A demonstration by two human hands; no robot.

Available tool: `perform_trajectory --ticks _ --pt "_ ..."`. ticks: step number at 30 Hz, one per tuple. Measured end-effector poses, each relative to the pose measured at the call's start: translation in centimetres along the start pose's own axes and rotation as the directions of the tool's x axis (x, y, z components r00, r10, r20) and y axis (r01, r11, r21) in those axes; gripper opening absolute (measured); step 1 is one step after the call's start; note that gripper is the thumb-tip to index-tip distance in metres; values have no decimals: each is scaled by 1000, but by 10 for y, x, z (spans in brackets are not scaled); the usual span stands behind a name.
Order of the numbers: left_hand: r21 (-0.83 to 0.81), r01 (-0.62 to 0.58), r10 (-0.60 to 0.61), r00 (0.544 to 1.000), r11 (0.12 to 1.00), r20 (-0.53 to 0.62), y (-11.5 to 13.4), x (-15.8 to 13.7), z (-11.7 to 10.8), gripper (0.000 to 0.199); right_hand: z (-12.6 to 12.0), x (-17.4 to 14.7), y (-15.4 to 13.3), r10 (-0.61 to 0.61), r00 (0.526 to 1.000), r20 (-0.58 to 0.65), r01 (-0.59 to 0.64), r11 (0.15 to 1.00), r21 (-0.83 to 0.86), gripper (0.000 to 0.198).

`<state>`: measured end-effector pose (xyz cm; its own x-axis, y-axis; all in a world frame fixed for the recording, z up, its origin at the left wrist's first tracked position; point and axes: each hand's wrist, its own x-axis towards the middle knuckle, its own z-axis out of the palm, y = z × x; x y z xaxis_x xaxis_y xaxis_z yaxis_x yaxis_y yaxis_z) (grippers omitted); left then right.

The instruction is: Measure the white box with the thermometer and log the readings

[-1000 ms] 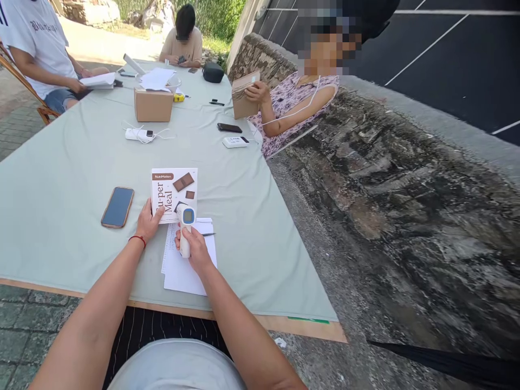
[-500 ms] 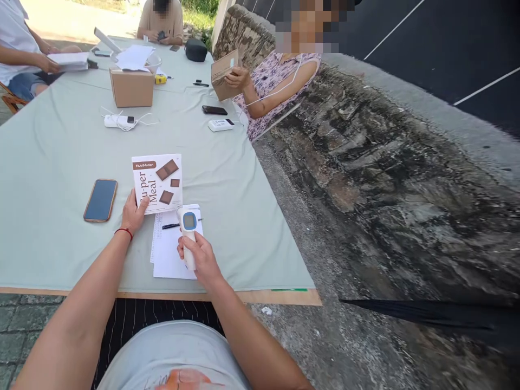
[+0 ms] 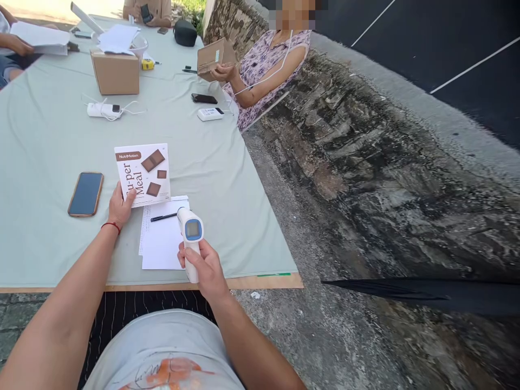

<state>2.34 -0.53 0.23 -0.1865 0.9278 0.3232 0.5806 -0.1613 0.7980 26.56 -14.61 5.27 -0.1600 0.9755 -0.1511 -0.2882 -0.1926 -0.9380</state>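
Note:
My left hand [image 3: 121, 206] grips the lower left corner of a white box [image 3: 153, 182] printed with brown chocolate squares, its thumb on the front. The box is held up over the table, its printed face toward me. In my right hand [image 3: 205, 265] is a white infrared thermometer [image 3: 190, 230] with a blue-framed screen, my fingers wrapped round its handle. Its front end points away from me, close to the lower right of the box. Beneath both lie white sheets of paper [image 3: 162, 252] with a black pen [image 3: 163, 217] on them.
A phone [image 3: 85, 194] lies left of my left hand. Farther off stand a cardboard box [image 3: 117, 73], a white device with a cord [image 3: 103, 110], a black phone [image 3: 204, 98] and a white device [image 3: 210, 114]. A person [image 3: 270, 65] at the right holds a carton [image 3: 215, 58]; others sit at the far end.
My right hand has drawn the thermometer slightly back and to the right of the box, tilting it. The whole view has shifted. Both hands keep their holds.

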Motion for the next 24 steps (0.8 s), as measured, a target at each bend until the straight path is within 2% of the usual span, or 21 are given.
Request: perform_trajectory --ticks 4,7,9,10,12,14,17,19,21,24 --pt "-11 14 -14 1000 1000 0 1 0 -1 65 -7 8 6 -21 999 -35 18 997 -74 29" --pt "-50 47 -46 999 998 14 1 -1 -2 66 -28 25 17 -103 978 -184 39 945 -325 36" --pt "-88 75 -72 997 993 31 0 -1 -2 75 -52 40 27 -222 925 -310 3 817 -577 48" --pt "-113 84 -80 996 990 37 0 -1 -1 84 -65 47 32 -272 899 -343 -50 715 -698 51" --pt "-174 77 -72 997 982 35 -3 -2 0 99 -92 60 39 -308 877 -368 -180 499 -848 48" --pt "-228 39 -39 999 973 8 -6 -3 2 102 -116 69 44 -300 883 -360 -262 321 -910 46" --pt "-219 -15 -2 997 976 -79 -10 -4 6 98 -137 74 47 -318 890 -325 -284 171 -944 47" --pt "-163 -9 -11 992 987 -127 -13 -6 8 95 -138 74 47 -404 872 -278 -249 124 -961 53" --pt "-99 4 -18 989 995 -148 -15 -7 9 92 -128 74 48 -507 841 -191 -164 98 -982 56" --pt "-29 13 -17 987 999 -160 -19 -5 11 90 -100 79 53 -543 840 21 76 81 -994 40"
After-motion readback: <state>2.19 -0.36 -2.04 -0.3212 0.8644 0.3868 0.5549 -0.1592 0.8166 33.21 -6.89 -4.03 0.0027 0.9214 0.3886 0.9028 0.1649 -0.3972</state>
